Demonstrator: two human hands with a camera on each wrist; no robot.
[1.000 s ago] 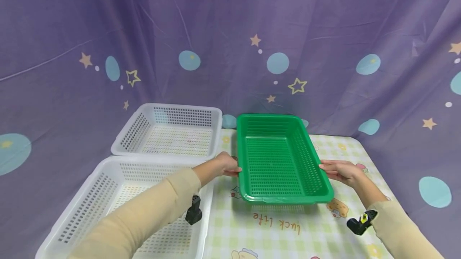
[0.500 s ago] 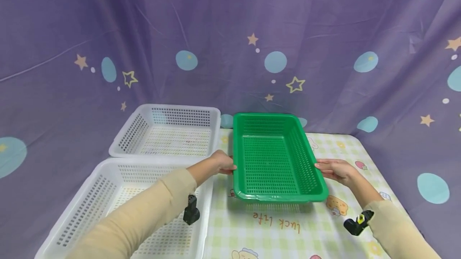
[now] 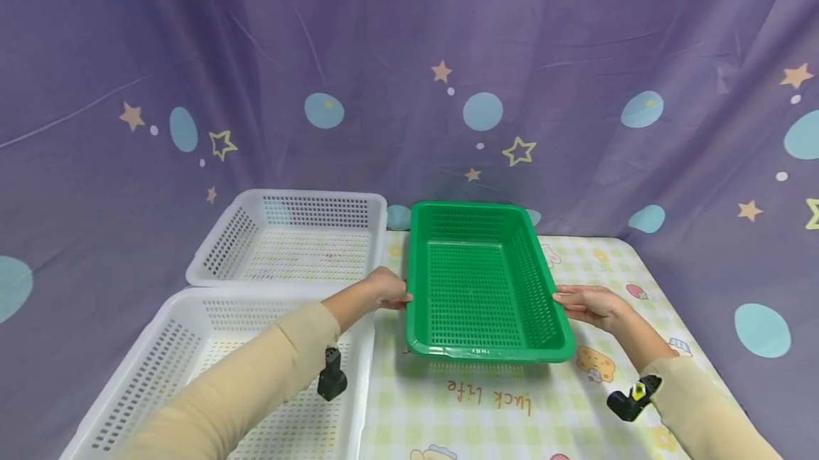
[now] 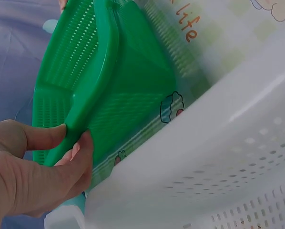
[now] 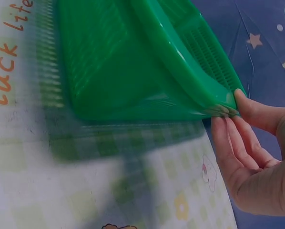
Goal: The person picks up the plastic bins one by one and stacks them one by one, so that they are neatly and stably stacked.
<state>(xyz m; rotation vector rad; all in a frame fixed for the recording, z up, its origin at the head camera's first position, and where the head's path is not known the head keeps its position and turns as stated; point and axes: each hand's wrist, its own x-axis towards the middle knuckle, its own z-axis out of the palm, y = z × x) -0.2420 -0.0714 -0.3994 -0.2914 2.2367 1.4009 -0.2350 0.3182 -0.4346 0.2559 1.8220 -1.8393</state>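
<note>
A green plastic basket (image 3: 473, 293) with slotted walls sits over the right part of the table, with nothing inside it. My left hand (image 3: 387, 289) pinches its left rim; in the left wrist view the thumb of the left hand (image 4: 33, 167) lies on top of the rim and the fingers are beneath. On the opposite side my right hand (image 3: 591, 305) pinches the right rim. The right wrist view shows the right hand (image 5: 257, 148) with thumb above and fingertips under the edge. A shadow lies on the cloth below the basket.
Two white slotted baskets stand at the left, a far one (image 3: 307, 250) and a near one (image 3: 198, 360) partly under my left forearm. A checked tablecloth (image 3: 441, 414) with printed pictures covers the table. A purple curtain (image 3: 409, 40) hangs right behind it.
The green basket and both hands have shifted slightly left in the head view, and the whole scene has drifted left as well. Both hands keep their hold on the rims.
</note>
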